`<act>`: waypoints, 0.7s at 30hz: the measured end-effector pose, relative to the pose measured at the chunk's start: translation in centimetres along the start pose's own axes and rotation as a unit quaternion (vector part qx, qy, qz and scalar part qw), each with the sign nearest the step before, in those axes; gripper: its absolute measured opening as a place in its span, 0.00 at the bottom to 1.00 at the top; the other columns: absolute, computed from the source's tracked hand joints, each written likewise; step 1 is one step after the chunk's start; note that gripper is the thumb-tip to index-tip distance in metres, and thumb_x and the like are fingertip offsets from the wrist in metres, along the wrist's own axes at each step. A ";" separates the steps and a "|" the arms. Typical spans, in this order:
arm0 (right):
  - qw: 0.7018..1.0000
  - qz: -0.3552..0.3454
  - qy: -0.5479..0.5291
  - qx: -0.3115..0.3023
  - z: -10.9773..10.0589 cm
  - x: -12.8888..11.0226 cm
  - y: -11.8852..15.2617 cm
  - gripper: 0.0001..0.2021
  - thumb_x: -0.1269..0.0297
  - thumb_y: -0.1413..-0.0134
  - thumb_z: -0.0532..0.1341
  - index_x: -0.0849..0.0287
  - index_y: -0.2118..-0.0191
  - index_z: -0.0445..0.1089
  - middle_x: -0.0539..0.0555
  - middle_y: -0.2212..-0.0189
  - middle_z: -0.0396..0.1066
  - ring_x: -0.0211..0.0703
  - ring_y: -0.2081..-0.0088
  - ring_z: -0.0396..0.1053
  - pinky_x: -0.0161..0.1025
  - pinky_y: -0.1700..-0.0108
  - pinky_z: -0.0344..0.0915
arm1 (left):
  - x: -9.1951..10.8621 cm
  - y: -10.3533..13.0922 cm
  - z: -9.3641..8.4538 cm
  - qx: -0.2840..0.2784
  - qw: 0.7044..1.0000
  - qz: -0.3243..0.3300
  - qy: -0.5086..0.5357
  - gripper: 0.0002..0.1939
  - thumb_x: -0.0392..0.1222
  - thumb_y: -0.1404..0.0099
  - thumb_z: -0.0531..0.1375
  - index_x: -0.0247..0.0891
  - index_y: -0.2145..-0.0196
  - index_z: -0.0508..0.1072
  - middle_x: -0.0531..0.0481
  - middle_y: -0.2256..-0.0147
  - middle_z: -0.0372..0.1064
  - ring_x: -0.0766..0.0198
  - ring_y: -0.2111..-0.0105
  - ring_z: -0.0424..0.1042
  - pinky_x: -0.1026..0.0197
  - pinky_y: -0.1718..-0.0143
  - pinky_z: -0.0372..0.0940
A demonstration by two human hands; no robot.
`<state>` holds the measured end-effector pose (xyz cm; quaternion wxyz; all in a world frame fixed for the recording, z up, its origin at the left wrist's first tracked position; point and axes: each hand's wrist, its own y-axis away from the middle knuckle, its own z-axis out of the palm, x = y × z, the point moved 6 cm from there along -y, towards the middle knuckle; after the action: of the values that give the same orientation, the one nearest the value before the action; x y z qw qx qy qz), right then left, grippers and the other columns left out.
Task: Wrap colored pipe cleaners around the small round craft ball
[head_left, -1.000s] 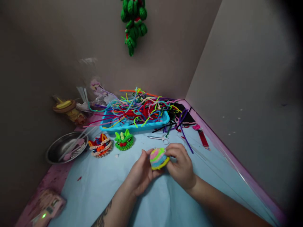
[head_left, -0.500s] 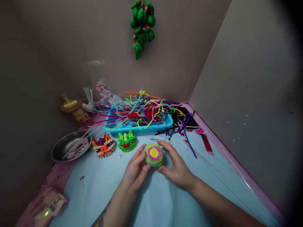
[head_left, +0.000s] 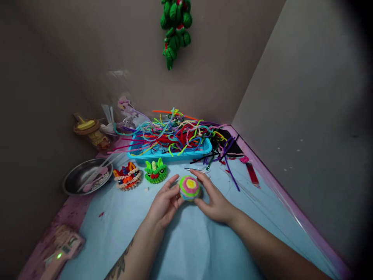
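A round fuzzy ball (head_left: 189, 188) made of coiled pipe cleaners has yellow, pink, green and blue rings, with the yellow centre facing up and toward me. My left hand (head_left: 166, 200) grips its left side between thumb and fingers. On the right, my right hand (head_left: 217, 200) curves around it with fingers apart; its thumb tip is close to the ball's lower right edge, and I cannot tell whether it touches. Just beyond my right fingertips lie small scissors (head_left: 196, 169), partly covered by that hand. A green fuzzy animal head (head_left: 156, 171) and an orange one (head_left: 127, 176) sit to the left.
Behind stands a blue tray (head_left: 171, 157) heaped with tangled pipe cleaners (head_left: 175, 134). A metal bowl (head_left: 70, 181) with white beads is at left. Nearer is a pink glue gun (head_left: 68, 245) with a green light. A red strip (head_left: 252, 175) lies right. Walls enclose the table.
The ball has tipped slightly, so its yellow centre sits higher and more of its blue side shows. The view has shifted a little; both hands stay around the ball.
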<state>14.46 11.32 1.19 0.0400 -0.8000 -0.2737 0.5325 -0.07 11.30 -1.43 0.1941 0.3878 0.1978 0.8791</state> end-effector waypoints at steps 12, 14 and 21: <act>0.999 0.014 -0.012 0.049 0.9 0.4 -0.3 0.31 0.69 0.53 0.63 0.56 0.42 0.56 0.61 0.44 0.61 0.52 0.42 0.60 0.52 0.41 0.57 | -0.2 1.3 0.5 0.002 0.999 0.037 -0.006 0.32 0.22 0.44 0.57 0.34 0.43 0.57 0.43 0.64 0.72 0.64 0.69 0.75 0.62 0.65 0.72; 0.998 0.003 -0.030 0.056 1.1 -0.5 -0.2 0.29 0.70 0.53 0.62 0.56 0.43 0.58 0.60 0.45 0.63 0.51 0.44 0.61 0.51 0.42 0.58 | -0.2 2.6 0.7 -0.009 0.998 0.059 -0.004 0.31 0.24 0.44 0.59 0.33 0.43 0.58 0.41 0.62 0.72 0.62 0.68 0.76 0.60 0.64 0.71; 0.989 -0.001 -0.144 0.030 2.8 -4.6 0.5 0.25 0.66 0.52 0.63 0.56 0.46 0.60 0.59 0.48 0.65 0.47 0.47 0.64 0.47 0.45 0.61 | -0.2 8.9 0.3 -0.018 0.981 0.191 0.012 0.35 0.27 0.48 0.65 0.37 0.44 0.60 0.51 0.73 0.73 0.65 0.72 0.74 0.60 0.60 0.69</act>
<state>10.88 8.07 3.65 0.0244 -0.7134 -0.2616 0.6497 -1.43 3.74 3.04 0.0273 0.4044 0.1071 0.9079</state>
